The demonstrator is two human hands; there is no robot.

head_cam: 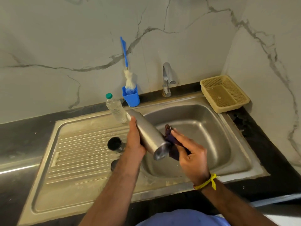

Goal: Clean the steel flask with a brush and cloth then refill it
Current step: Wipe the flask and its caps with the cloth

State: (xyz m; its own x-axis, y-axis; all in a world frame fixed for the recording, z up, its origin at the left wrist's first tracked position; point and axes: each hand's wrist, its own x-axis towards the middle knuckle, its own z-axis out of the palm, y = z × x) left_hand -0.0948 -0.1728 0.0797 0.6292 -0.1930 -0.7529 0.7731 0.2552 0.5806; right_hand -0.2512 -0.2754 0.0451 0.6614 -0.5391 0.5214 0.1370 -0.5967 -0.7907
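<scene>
Overall, 1 steel flask in left hand's fingers, 1 cloth in right hand's.

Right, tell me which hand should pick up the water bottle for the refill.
Left, probably. The water bottle stands just beyond the left hand, which grips the flask. The right hand presses the cloth to the flask over the sink, farther off. The flask would have to change hands first.
</scene>
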